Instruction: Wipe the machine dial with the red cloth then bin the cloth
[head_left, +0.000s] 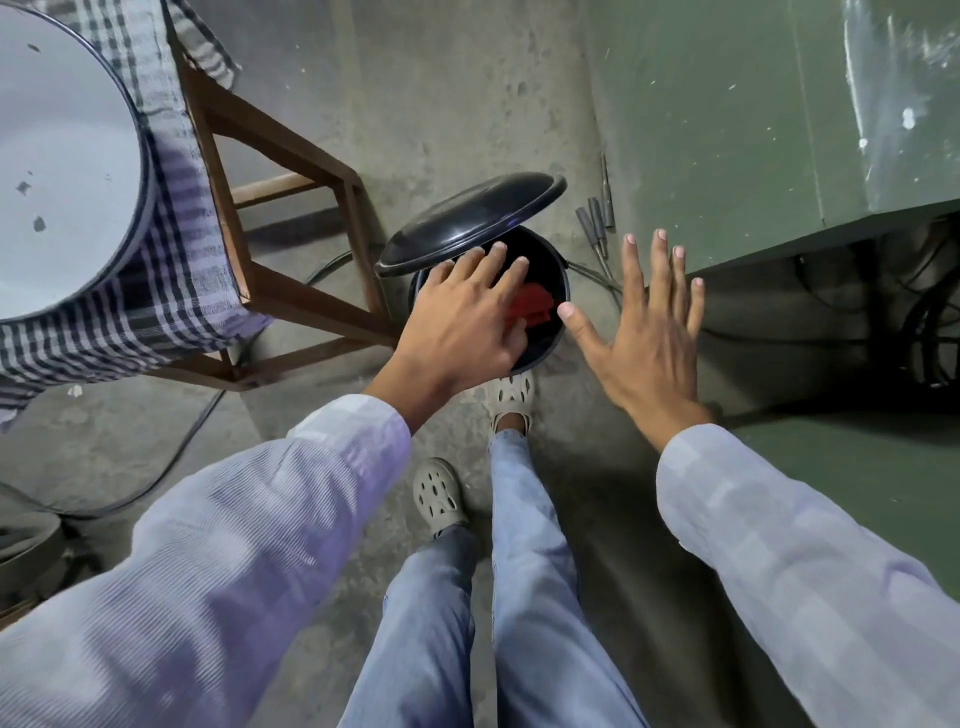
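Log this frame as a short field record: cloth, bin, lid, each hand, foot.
cloth: red cloth inside the bin
bin: black bin on the floor
lid: lid tilted up, open
left hand: left hand over the bin mouth, fingers spread, empty
right hand: right hand open beside the bin, empty
foot: shoe at the bin's base

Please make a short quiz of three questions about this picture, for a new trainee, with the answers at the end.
1. True or false: the red cloth lies inside the black bin.
2. How does the bin lid stand? A) shut flat on the bin B) raised and tilted at the far rim C) lying on the floor
3. Fill the gap: the right hand is spread open and holds ____.

Key
1. True; the left hand is open above it.
2. B
3. nothing
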